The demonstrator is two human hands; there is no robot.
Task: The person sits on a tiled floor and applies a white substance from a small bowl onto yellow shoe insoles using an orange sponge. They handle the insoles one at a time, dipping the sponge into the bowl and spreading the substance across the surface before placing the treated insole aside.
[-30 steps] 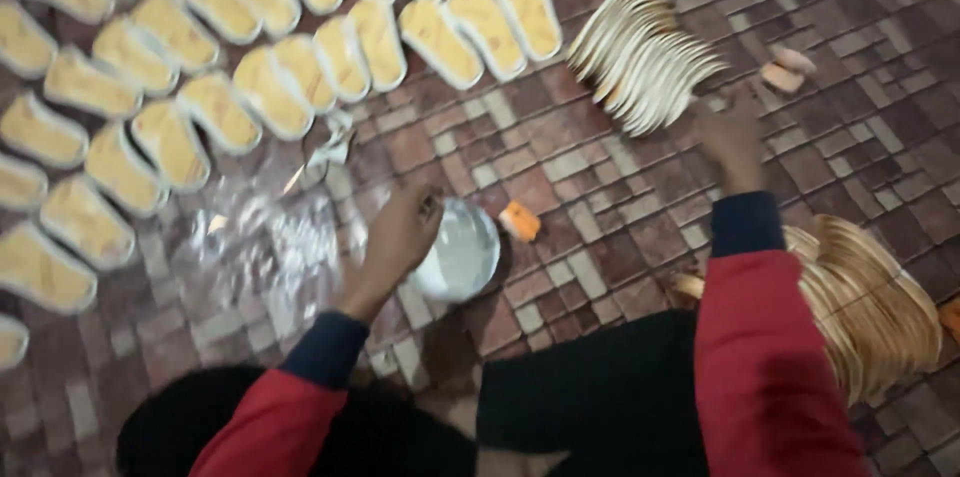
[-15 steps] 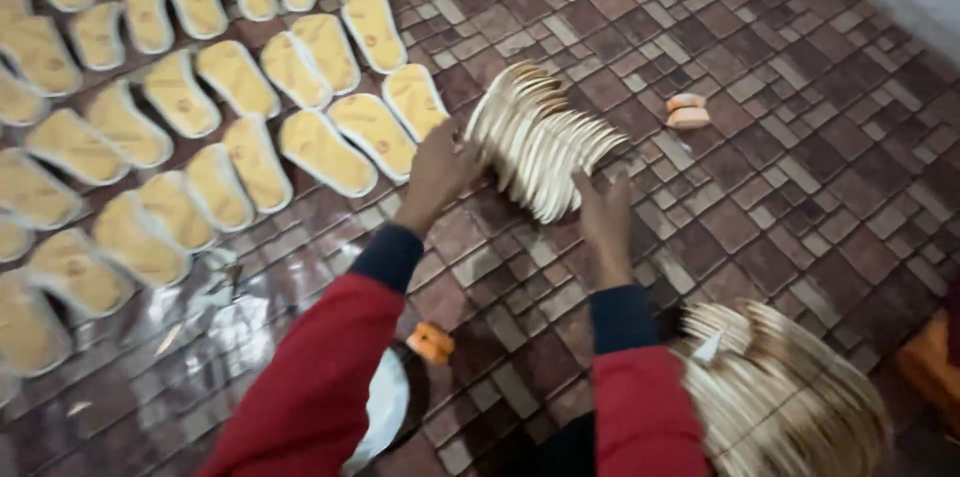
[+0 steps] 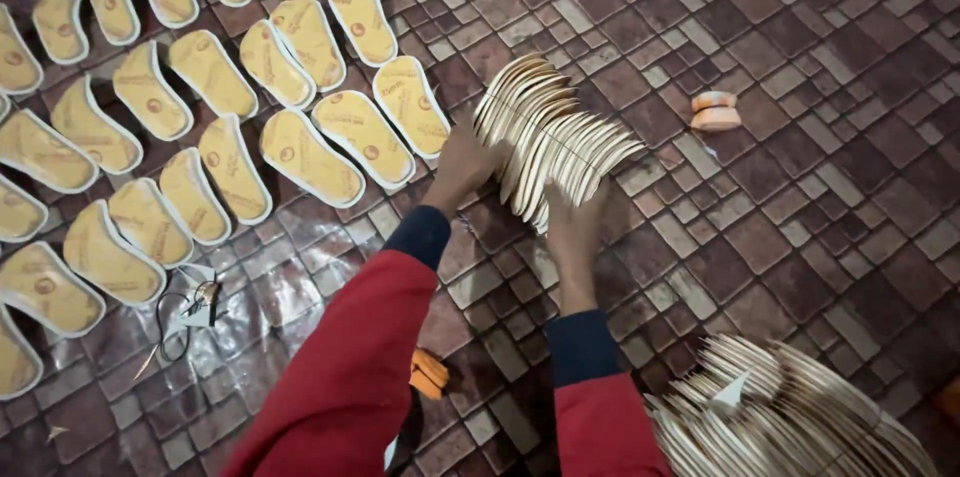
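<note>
Hands are gripping: our left hand (image 3: 462, 165) and right hand (image 3: 573, 222) are squeezing the fanned stack of thin tan shoe insoles (image 3: 548, 137) from both sides.

The fanned stack of insoles (image 3: 548, 132) looks like thin, matt pale board. The laid-out insoles (image 3: 310, 159) have a yellow, smooth, faintly glossy top with white edging. The brick-tile floor (image 3: 800, 197) is rough with a dull sheen; the red sleeves (image 3: 350, 377) are soft cloth.

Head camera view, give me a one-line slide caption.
Both hands, left and right, grip a fanned stack of insoles beside rows of yellow insoles on tiled floor.
</note>
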